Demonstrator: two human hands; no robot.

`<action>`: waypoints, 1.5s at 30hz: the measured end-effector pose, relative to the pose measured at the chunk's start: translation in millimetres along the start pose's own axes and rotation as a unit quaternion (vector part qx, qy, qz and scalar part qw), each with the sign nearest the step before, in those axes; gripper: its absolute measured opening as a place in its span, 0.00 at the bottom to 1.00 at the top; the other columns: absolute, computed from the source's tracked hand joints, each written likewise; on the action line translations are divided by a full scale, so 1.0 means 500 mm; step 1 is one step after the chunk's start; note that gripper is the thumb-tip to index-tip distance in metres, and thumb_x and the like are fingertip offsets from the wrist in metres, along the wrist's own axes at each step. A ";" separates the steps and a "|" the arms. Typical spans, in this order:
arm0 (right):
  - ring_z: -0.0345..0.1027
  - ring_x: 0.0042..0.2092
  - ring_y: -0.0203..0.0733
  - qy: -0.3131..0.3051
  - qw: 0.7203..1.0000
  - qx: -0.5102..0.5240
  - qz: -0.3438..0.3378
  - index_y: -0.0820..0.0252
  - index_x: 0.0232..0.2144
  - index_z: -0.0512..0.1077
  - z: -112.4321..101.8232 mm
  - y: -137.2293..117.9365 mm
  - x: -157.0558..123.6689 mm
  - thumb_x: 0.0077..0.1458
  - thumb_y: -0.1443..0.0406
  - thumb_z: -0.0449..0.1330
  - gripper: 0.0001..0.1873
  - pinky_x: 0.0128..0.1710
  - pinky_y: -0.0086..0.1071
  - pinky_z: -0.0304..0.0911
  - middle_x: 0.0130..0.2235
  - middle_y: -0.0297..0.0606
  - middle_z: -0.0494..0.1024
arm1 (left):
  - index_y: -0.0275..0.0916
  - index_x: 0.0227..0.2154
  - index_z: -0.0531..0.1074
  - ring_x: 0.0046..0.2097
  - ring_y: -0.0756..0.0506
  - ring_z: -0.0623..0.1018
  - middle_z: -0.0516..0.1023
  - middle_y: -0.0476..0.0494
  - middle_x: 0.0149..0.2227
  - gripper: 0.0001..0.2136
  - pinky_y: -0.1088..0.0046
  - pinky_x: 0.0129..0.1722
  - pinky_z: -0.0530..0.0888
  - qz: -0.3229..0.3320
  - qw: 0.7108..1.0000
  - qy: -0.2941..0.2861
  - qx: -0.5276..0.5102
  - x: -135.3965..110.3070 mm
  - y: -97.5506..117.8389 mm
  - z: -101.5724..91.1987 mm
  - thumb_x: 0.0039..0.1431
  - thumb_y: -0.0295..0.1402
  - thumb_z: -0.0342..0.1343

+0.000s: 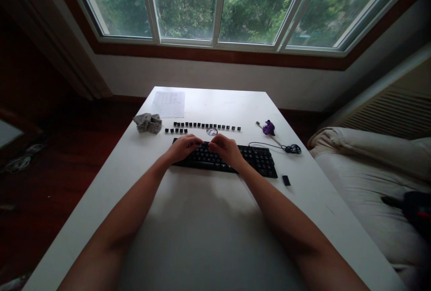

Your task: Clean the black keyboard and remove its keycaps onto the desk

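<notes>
Keyboard (213,160) on table (112,192) beneath left hand (186,145) and right hand (225,148), both half-curled; cannot tell whether gripping anything. Beyond: two rows of keycaps (181,131), five in the shorter; one round item (212,132).

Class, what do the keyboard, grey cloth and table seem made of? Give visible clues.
Keyboard: probably black plastic, dull, with uniform keys.
Grey cloth: likely soft fabric, matt, crumpled into folds.
Table: perhaps white laminate, smooth, shiny at its far end.
</notes>
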State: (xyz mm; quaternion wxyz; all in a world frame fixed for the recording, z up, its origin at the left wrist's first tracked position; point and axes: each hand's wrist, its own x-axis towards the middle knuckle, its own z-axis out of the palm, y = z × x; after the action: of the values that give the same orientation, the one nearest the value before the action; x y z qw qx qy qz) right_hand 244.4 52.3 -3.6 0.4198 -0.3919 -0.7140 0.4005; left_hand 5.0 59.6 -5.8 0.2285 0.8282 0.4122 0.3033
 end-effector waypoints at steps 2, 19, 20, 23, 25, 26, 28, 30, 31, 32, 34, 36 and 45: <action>0.78 0.33 0.42 0.004 1.000 -0.012 0.002 0.56 0.33 0.70 0.000 -0.003 0.000 0.59 0.52 0.63 0.15 0.35 0.35 0.71 0.29 0.36 0.81 | 0.45 0.46 0.78 0.43 0.46 0.77 0.78 0.45 0.45 0.12 0.65 0.48 0.74 0.001 1.000 0.002 -0.005 0.000 0.001 0.002 0.63 0.29 0.55; 0.80 0.33 0.46 0.025 0.999 0.013 0.043 0.57 0.34 0.70 -0.019 0.004 -0.019 0.57 0.50 0.64 0.17 0.34 0.37 0.72 0.29 0.39 0.82 | 0.43 0.42 0.80 0.46 0.45 0.78 0.78 0.44 0.46 0.11 0.64 0.50 0.75 -0.031 0.997 0.045 -0.059 -0.001 -0.029 -0.007 0.61 0.30 0.55; 0.80 0.33 0.46 0.021 0.998 0.024 0.048 0.57 0.34 0.69 -0.015 0.003 -0.022 0.57 0.50 0.64 0.18 0.34 0.36 0.72 0.28 0.38 0.82 | 0.43 0.43 0.80 0.44 0.45 0.78 0.79 0.44 0.44 0.11 0.65 0.49 0.75 -0.039 0.996 0.059 -0.050 -0.002 -0.035 -0.007 0.60 0.29 0.55; 0.79 0.32 0.44 -0.007 0.996 0.071 0.054 0.57 0.33 0.69 0.014 -0.005 -0.035 0.57 0.49 0.64 0.19 0.32 0.34 0.72 0.28 0.37 0.80 | 0.43 0.49 0.77 0.37 0.48 0.78 0.80 0.45 0.43 0.15 0.67 0.43 0.76 -0.076 0.991 0.102 -0.030 -0.005 -0.050 -0.006 0.60 0.28 0.54; 0.79 0.32 0.43 -0.044 0.993 0.100 0.047 0.57 0.32 0.69 0.045 -0.012 -0.049 0.57 0.49 0.64 0.19 0.32 0.33 0.72 0.29 0.36 0.80 | 0.43 0.53 0.74 0.37 0.48 0.78 0.80 0.45 0.45 0.19 0.67 0.44 0.77 -0.083 0.989 0.122 -0.024 -0.008 -0.058 -0.008 0.60 0.27 0.54; 0.78 0.32 0.42 -0.066 0.990 0.113 0.042 0.58 0.32 0.69 0.063 -0.015 -0.059 0.57 0.49 0.65 0.19 0.32 0.33 0.72 0.28 0.36 0.80 | 0.43 0.54 0.73 0.39 0.48 0.79 0.80 0.45 0.46 0.20 0.67 0.46 0.76 -0.080 0.988 0.131 -0.017 -0.008 -0.061 -0.009 0.60 0.27 0.54; 0.77 0.31 0.41 -0.111 0.983 0.143 0.037 0.58 0.32 0.69 0.098 -0.018 -0.079 0.57 0.50 0.65 0.18 0.33 0.33 0.71 0.28 0.37 0.80 | 0.43 0.54 0.74 0.44 0.46 0.79 0.80 0.45 0.48 0.19 0.65 0.50 0.75 -0.071 0.986 0.147 0.014 -0.008 -0.070 -0.014 0.60 0.27 0.54; 0.77 0.31 0.40 -0.150 0.970 0.186 0.050 0.59 0.32 0.70 0.129 -0.015 -0.099 0.56 0.50 0.66 0.19 0.34 0.33 0.71 0.28 0.37 0.80 | 0.44 0.51 0.76 0.47 0.44 0.78 0.81 0.45 0.48 0.17 0.62 0.54 0.73 -0.076 0.982 0.162 0.061 -0.003 -0.079 -0.018 0.60 0.27 0.55; 0.77 0.30 0.40 -0.168 0.962 0.208 0.063 0.59 0.33 0.69 0.142 -0.011 -0.108 0.56 0.50 0.66 0.19 0.33 0.33 0.71 0.28 0.37 0.80 | 0.44 0.50 0.77 0.48 0.43 0.78 0.81 0.44 0.47 0.16 0.60 0.54 0.73 -0.084 0.979 0.167 0.087 0.000 -0.084 -0.021 0.60 0.28 0.55; 0.77 0.30 0.40 -0.186 0.953 0.227 0.076 0.59 0.33 0.69 0.152 -0.007 -0.114 0.55 0.49 0.67 0.20 0.33 0.33 0.71 0.28 0.37 0.80 | 0.44 0.48 0.78 0.49 0.41 0.78 0.82 0.44 0.47 0.15 0.59 0.55 0.72 -0.093 0.975 0.169 0.111 0.005 -0.089 -0.023 0.60 0.29 0.56; 0.77 0.31 0.40 -0.214 0.940 0.249 0.097 0.60 0.33 0.69 0.164 0.004 -0.122 0.54 0.49 0.67 0.21 0.33 0.33 0.71 0.28 0.37 0.81 | 0.45 0.46 0.79 0.49 0.39 0.77 0.82 0.44 0.46 0.13 0.57 0.55 0.71 -0.110 0.968 0.171 0.150 0.017 -0.097 -0.027 0.59 0.29 0.57; 0.78 0.31 0.41 -0.229 0.934 0.253 0.104 0.60 0.33 0.69 0.168 0.012 -0.124 0.54 0.49 0.68 0.21 0.33 0.32 0.71 0.29 0.37 0.81 | 0.45 0.45 0.79 0.50 0.38 0.75 0.82 0.45 0.46 0.13 0.55 0.55 0.70 -0.115 0.963 0.170 0.176 0.032 -0.104 -0.031 0.58 0.29 0.58; 0.77 0.32 0.41 -0.250 0.935 0.234 0.087 0.60 0.33 0.70 0.157 0.009 -0.124 0.54 0.46 0.67 0.23 0.35 0.32 0.70 0.30 0.37 0.81 | 0.46 0.42 0.81 0.50 0.37 0.72 0.79 0.42 0.44 0.11 0.56 0.53 0.67 -0.091 0.965 0.091 0.229 0.103 -0.131 -0.019 0.57 0.31 0.59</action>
State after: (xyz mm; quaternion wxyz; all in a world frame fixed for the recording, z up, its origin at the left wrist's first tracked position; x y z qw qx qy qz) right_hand 195.0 -20.6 -51.3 0.2712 -0.2302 -0.6448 0.6765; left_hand -12.6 139.6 -24.0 0.0210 0.7863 0.5634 0.2527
